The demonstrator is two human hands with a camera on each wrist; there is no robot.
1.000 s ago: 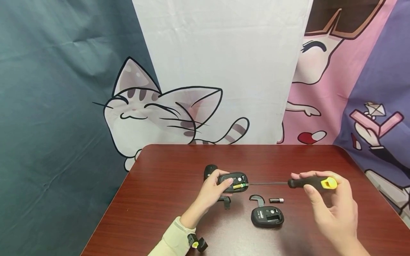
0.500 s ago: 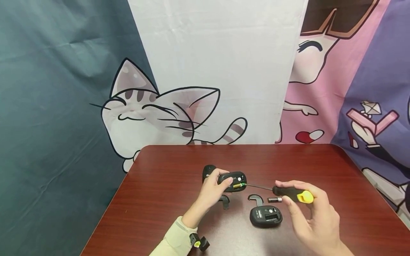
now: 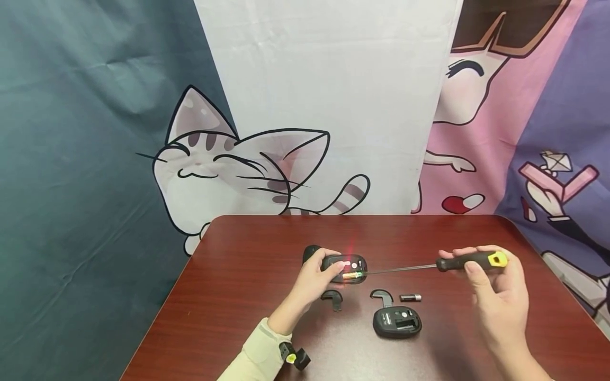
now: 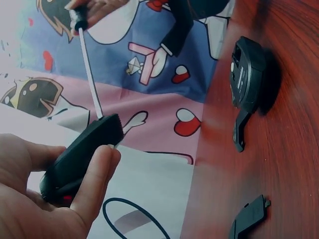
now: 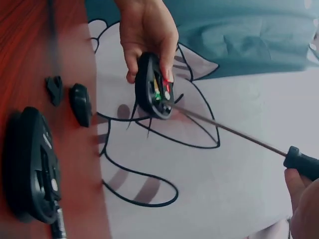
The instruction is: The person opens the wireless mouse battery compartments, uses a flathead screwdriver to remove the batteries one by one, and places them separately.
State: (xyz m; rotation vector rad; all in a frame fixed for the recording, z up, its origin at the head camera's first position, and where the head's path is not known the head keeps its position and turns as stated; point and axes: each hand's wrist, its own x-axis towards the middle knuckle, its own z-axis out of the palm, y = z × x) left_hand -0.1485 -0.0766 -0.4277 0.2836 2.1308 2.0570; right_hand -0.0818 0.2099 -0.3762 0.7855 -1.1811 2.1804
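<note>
My left hand (image 3: 312,280) holds a black computer mouse (image 3: 361,261) above the table, underside facing up. In its uncovered compartment lies a green-and-gold battery (image 3: 352,275), and a red light glows beside it. My right hand (image 3: 502,301) grips the black-and-yellow handle of a screwdriver (image 3: 464,261). The long shaft points left, its tip at the battery's right end; the right wrist view has the tip at the compartment of the mouse (image 5: 144,89). In the left wrist view, fingers and thumb clasp the mouse (image 4: 82,154) by its sides, and the compartment is hidden.
On the table (image 3: 248,254) a second mouse (image 3: 397,324) lies underside up, its compartment uncovered. Near it are a battery cover (image 3: 382,297) and a loose battery (image 3: 410,298). Another cover (image 3: 333,299) lies below my left hand; a black mouse (image 3: 311,252) sits behind it.
The right hand went left and lower with the screwdriver, then back right and up, levelling the shaft. The mouse's red light has come on. The left hand has barely moved.
</note>
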